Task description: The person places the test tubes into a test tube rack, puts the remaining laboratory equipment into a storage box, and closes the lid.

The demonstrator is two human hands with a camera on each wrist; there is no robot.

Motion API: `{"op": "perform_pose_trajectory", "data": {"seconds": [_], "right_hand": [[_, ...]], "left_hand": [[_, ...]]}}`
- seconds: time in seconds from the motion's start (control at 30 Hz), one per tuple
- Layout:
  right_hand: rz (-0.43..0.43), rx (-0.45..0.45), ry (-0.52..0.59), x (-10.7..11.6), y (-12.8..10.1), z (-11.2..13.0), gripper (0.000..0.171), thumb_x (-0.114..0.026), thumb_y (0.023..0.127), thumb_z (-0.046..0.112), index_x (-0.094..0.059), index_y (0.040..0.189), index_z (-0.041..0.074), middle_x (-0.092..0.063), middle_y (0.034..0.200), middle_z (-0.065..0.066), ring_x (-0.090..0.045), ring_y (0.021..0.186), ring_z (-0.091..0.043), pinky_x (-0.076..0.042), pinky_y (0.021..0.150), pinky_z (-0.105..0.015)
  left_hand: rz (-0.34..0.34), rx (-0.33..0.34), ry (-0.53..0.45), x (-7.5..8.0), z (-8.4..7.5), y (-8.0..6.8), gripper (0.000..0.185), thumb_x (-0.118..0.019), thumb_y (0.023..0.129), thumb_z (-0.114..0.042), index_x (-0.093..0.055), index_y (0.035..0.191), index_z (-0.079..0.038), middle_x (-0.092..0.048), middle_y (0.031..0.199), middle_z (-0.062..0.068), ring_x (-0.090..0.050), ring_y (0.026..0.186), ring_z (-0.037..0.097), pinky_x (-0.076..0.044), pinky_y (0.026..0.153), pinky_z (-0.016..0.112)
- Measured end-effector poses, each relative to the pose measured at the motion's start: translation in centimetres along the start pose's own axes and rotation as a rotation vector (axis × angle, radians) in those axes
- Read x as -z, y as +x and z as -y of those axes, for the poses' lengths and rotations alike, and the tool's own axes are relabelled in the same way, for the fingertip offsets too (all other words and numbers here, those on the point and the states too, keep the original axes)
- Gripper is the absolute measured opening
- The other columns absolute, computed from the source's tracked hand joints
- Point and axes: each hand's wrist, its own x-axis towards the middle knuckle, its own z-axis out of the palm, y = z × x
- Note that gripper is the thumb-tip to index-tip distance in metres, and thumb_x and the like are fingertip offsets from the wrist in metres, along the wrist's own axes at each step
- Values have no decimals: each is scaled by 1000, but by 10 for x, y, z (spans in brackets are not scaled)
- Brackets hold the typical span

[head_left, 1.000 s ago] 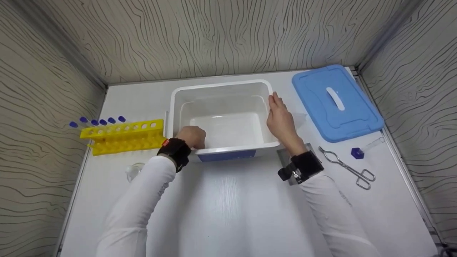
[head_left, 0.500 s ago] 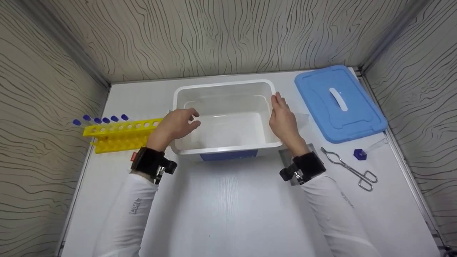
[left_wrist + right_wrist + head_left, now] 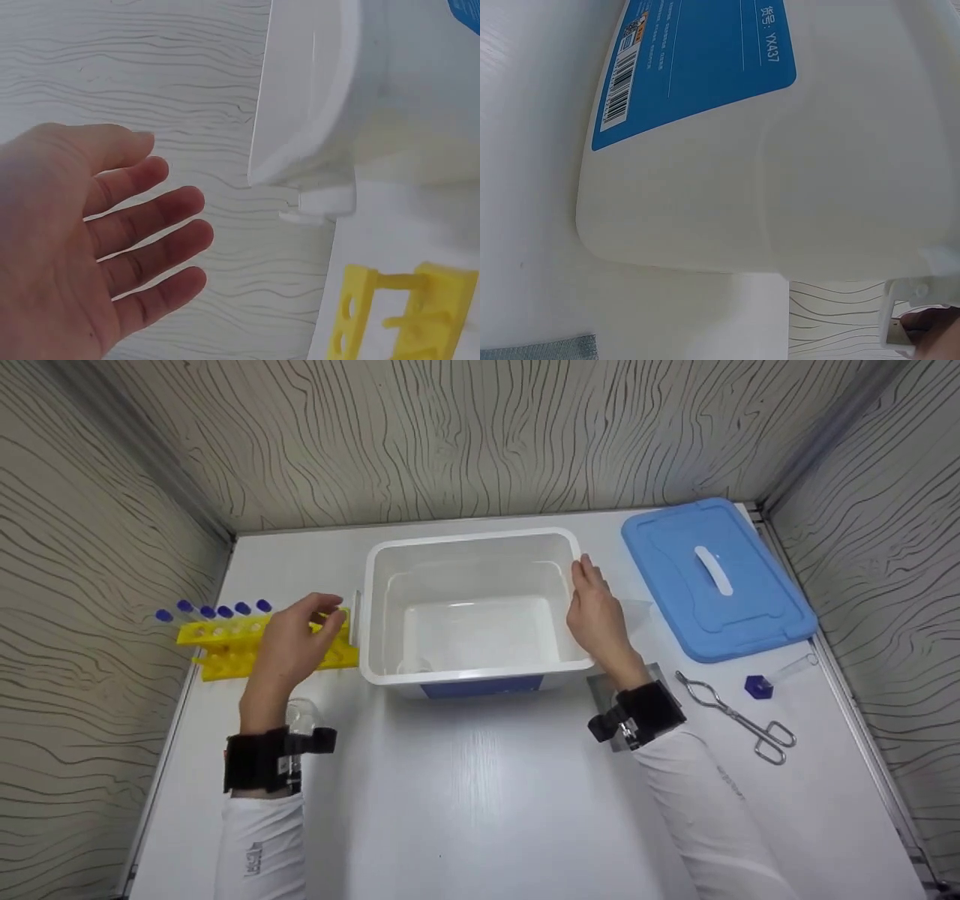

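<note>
A white plastic storage box (image 3: 476, 634) stands lidless at the table's back middle. Along its right rim lies my right hand (image 3: 600, 619), fingers straight; the right wrist view catches only fingers (image 3: 934, 334) by the box's side handle (image 3: 894, 322). My left hand (image 3: 289, 641) is over the yellow test tube rack (image 3: 225, 664), apart from the box, with nothing in its slightly bent fingers. Blue-capped tubes (image 3: 225, 611) stand along the rack's back. A small transparent thing (image 3: 414, 665), too faint to name, shows at the box's front left corner inside.
Right of the box lies its blue lid (image 3: 716, 585) with a white handle. Crucible tongs (image 3: 735, 714) and a measuring cylinder (image 3: 759, 686) with a blue base lie nearby. Grey wire gauze (image 3: 600, 690) sits under the right wrist, clear glassware (image 3: 303, 712) beside the left.
My left hand has come up out of the box's front left corner, its fingers loosened, and moved left over the rack. The right hand has stayed on the rim.
</note>
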Motion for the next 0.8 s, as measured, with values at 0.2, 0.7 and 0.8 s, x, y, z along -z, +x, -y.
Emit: {"op": "perform_pose_trajectory", "data": {"seconds": [0.2, 0.7, 0.8], "right_hand": [[11, -13, -6, 1, 0, 2, 48, -34, 103, 3, -34, 150, -7, -27, 160, -26, -31, 146, -47, -32, 119, -56], [13, -23, -2, 1, 0, 2, 49, -35, 102, 1, -34, 150, -7, -26, 161, -25, -30, 146, -48, -32, 118, -57], [16, -27, 5, 1, 1, 2, 49, -35, 101, 0, -34, 150, -7, -26, 161, -25, -29, 146, -49, -32, 118, -58]], "left_hand": [[-31, 114, -4, 5, 37, -25, 52, -48, 101, -45, -57, 137, -8, -59, 140, 16, -52, 131, 37, -45, 109, 56], [130, 314, 98, 0, 105, -53, 67, -54, 98, -47, -45, 146, -2, -44, 150, 29, -43, 134, 50, -40, 107, 64], [176, 315, 104, -5, 112, -55, 70, -56, 97, -49, -43, 147, -2, -44, 149, 30, -47, 131, 50, -43, 104, 62]]}}
